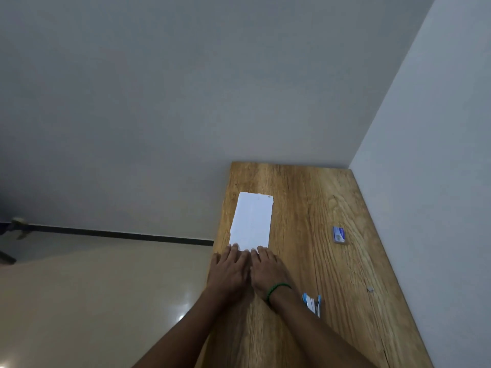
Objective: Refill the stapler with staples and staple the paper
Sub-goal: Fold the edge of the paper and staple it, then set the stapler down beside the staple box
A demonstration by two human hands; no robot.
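Observation:
A white folded paper (252, 220) lies flat on the wooden table (313, 208), near its left edge. My left hand (229, 270) and my right hand (267, 272) lie side by side, palms down, with straight fingers touching the paper's near edge. A green bead bracelet circles my right wrist. The blue and white stapler (313, 304) lies on the table just right of my right forearm. A small blue staple box (339, 235) sits farther right, toward the wall.
A tiny grey piece (369, 289), perhaps a bit of staples, lies near the table's right side. White walls close off the table at the back and right. Left of the table is glossy beige floor (93, 301) with a dark skirting line.

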